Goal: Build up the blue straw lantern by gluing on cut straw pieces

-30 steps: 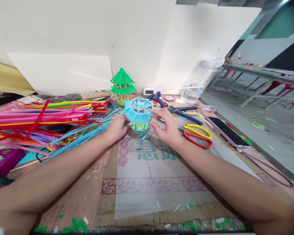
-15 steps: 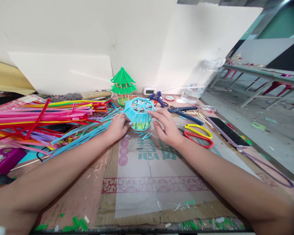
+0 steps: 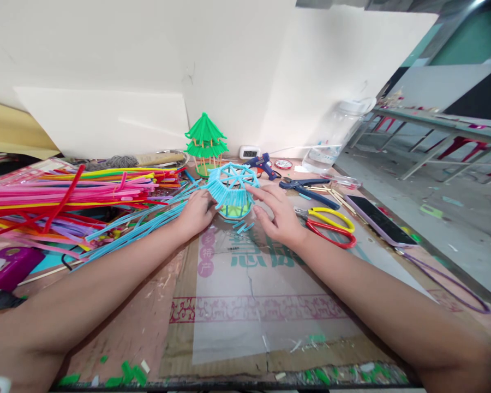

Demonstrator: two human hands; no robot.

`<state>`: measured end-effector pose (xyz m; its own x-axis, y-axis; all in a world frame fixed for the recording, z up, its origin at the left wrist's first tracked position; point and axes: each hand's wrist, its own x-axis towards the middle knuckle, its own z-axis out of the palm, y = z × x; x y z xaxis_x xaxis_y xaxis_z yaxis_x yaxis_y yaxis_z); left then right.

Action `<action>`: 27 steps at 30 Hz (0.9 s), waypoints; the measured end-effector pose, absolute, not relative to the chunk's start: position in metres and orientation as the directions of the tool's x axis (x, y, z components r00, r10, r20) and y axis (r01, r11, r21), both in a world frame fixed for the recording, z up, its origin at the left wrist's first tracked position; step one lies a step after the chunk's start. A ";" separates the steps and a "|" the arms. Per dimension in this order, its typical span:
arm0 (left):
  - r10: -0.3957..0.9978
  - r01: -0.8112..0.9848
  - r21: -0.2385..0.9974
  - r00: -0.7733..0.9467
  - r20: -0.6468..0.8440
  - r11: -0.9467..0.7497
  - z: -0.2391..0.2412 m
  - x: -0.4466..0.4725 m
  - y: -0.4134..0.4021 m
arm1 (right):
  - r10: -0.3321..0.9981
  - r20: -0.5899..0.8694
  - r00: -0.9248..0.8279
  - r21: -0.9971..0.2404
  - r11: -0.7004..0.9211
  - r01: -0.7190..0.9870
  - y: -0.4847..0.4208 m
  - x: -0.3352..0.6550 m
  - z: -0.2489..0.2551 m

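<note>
A small light-blue pavilion model (image 3: 230, 188), built of pipe cleaners, stands between my hands. Its sloped roof is covered in strips, with open spokes on top and a green base (image 3: 234, 210) below. My left hand (image 3: 197, 214) has its fingers closed at the left edge of the roof; the fingertips are partly hidden. On the other side my right hand (image 3: 279, 213) is open, thumb and fingers apart, the index fingertip at the roof's right edge. Short cut blue pieces (image 3: 243, 226) lie just in front of the model.
Pipe cleaners (image 3: 65, 196) lie heaped on the left, beside a purple tool (image 3: 12, 273). Behind stand a green tiered model (image 3: 205, 143), a timer (image 3: 250, 152), a glue gun (image 3: 264, 165) and a bottle (image 3: 331, 136). Blue-handled pliers (image 3: 311, 191), red-and-yellow-handled cutters (image 3: 331, 224) and a phone (image 3: 378, 218) lie right.
My right hand has shifted very slightly, its fingers a little nearer the model. The model and my left hand look the same as before.
</note>
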<state>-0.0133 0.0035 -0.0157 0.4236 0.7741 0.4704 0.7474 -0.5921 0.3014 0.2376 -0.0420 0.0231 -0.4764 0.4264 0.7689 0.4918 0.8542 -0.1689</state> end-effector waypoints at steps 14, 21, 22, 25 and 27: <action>0.772 0.723 0.331 0.435 0.463 -0.606 -0.015 -0.013 0.004 | 0.418 0.791 -0.447 -0.111 0.817 0.566 -0.038 0.236 0.021; 0.772 0.731 0.313 0.446 0.453 -0.606 -0.014 -0.014 0.003 | 0.435 0.766 -0.474 -0.158 0.841 0.517 -0.043 0.238 0.023; 0.773 0.735 0.309 0.443 0.454 -0.603 -0.014 -0.014 0.003 | 0.438 0.767 -0.469 -0.160 0.838 0.521 -0.042 0.238 0.023; 0.772 0.741 0.303 0.436 0.462 -0.600 -0.015 -0.013 0.003 | 0.437 0.775 -0.457 -0.155 0.831 0.534 -0.040 0.238 0.022; 0.770 0.740 0.301 0.435 0.467 -0.601 -0.015 -0.013 0.003 | 0.434 0.779 -0.452 -0.144 0.826 0.545 -0.038 0.238 0.020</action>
